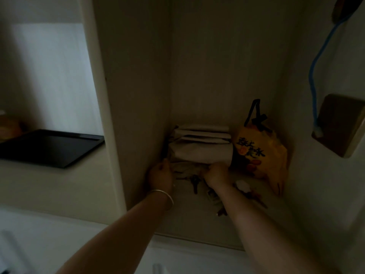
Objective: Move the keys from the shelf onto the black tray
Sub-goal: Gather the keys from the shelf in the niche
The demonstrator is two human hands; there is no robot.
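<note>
The scene is dim. A dark bunch of keys (pixel 194 183) lies on the pale shelf (pixel 189 220) inside a tall niche, between my two hands. My left hand (pixel 160 176), with a bangle on its wrist, rests by the niche's left wall, fingers curled at crumpled pale cloth (pixel 187 168). My right hand (pixel 216 173) reaches in just right of the keys, fingers bent onto the same cloth. Neither hand has the keys. The black tray (pixel 49 147) lies flat on a ledge to the left, beyond the niche's side panel.
A stack of folded pale fabric (pixel 203 143) fills the back of the shelf. A yellow printed bag (pixel 260 153) stands at the back right. Small dark items and a white scrap (pixel 243 185) lie under my right forearm. A blue cord (pixel 316 80) and a wooden block (pixel 339 123) hang at the right.
</note>
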